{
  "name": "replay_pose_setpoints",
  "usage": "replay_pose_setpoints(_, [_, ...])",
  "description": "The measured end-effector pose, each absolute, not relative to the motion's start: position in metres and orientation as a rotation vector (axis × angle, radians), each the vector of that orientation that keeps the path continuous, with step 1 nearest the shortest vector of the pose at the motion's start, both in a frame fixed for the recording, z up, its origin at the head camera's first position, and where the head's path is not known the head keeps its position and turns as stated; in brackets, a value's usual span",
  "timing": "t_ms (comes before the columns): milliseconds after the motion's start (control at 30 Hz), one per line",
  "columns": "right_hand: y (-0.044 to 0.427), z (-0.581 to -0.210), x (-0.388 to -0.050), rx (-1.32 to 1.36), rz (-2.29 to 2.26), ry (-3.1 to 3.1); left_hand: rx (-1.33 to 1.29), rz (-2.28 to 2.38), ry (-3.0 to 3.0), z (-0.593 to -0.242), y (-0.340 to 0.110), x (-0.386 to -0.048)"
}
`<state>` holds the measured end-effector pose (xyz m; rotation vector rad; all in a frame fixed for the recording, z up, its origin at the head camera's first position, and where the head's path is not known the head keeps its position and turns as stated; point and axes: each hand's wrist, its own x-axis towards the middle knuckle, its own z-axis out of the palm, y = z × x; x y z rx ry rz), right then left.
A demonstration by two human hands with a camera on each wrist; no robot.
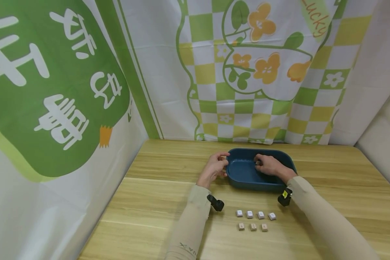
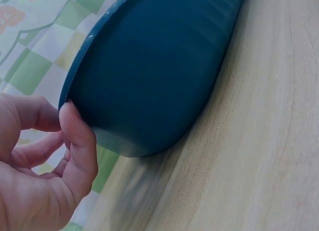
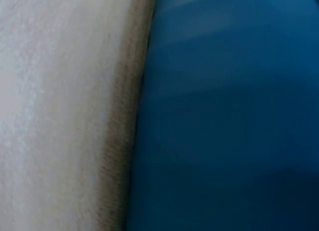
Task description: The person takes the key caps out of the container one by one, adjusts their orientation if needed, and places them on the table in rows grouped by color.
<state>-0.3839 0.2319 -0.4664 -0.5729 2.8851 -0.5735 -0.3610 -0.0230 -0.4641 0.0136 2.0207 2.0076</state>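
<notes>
A dark blue rectangular plastic bin (image 1: pixel 261 186) with rounded corners stands on the wooden table. At its left end, my left hand (image 1: pixel 215 167) pinches the rim between thumb and finger; the left wrist view shows this hand (image 2: pixel 47 166) at the bin's corner (image 2: pixel 149 66). My right hand (image 1: pixel 270 166) reaches down inside the bin, fingers curled, and seems to pinch a small dark grey thing (image 1: pixel 258 163), too small to identify. In front of the bin lie two rows of small keycaps, white keycaps (image 1: pixel 250 214) behind and beige keycaps (image 1: pixel 253 227) nearer. The right wrist view shows only the bin's outer wall (image 3: pixel 224 116) and tabletop.
The wooden table (image 1: pixel 156 202) extends to both sides of the bin. Behind it hangs a checked cloth (image 1: pixel 240 108) with flowers, and a green and white cloth (image 1: pixel 84 151) hangs along the left. Black wrist cameras (image 1: pixel 216 203) sit on both sleeves.
</notes>
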Motion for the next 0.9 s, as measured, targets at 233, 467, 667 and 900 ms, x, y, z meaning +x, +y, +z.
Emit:
replay_pose_setpoints(233, [0.2316,-0.4667,-0.3830,-0.557,-0.548,2.898,0.012,1.996,2.014,-0.4632,-0.0221,-0.3610])
replay_pose_setpoints(467, [0.2314,-0.4671,-0.3821,-0.544,-0.541,2.915,-0.002,1.998,2.017,-0.4640,-0.0218,-0.3616])
replay_pose_setpoints(667, [0.2310,-0.4660,-0.3810,-0.567,-0.569,2.968,0.001,1.997,2.020,-0.4637,-0.0218,-0.3609])
replay_pose_setpoints(900, [0.2291,-0.4602,-0.3782,-0.635,-0.636,3.010,0.001,2.003,2.019,-0.4624,-0.0220,-0.3598])
